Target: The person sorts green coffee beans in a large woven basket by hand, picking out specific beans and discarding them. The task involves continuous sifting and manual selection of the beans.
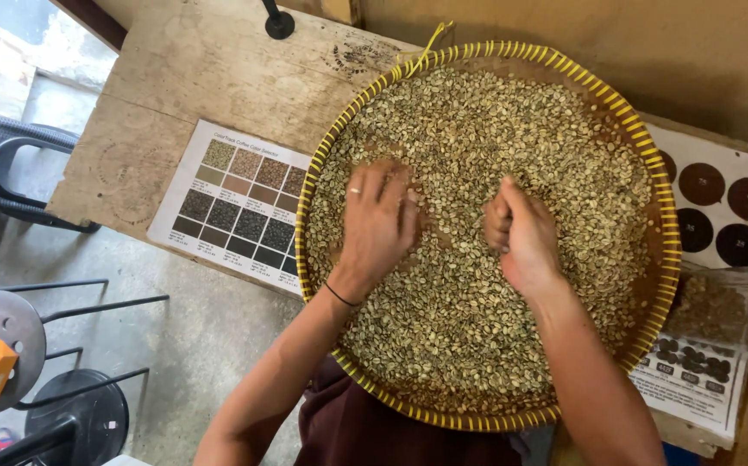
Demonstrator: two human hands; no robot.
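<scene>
From the head view, a round woven tray (660,216) with a yellow-banded rim is seen resting on the wooden bench (210,69), filled with pale green coffee beans (495,138). The left hand (380,220) is laid flat on the beans, fingers spread and nothing gripped. The right hand (521,233) is curled into a loose fist among the beans; what it encloses cannot be told. A printed colour chart (236,203) lies just beside the tray.
</scene>
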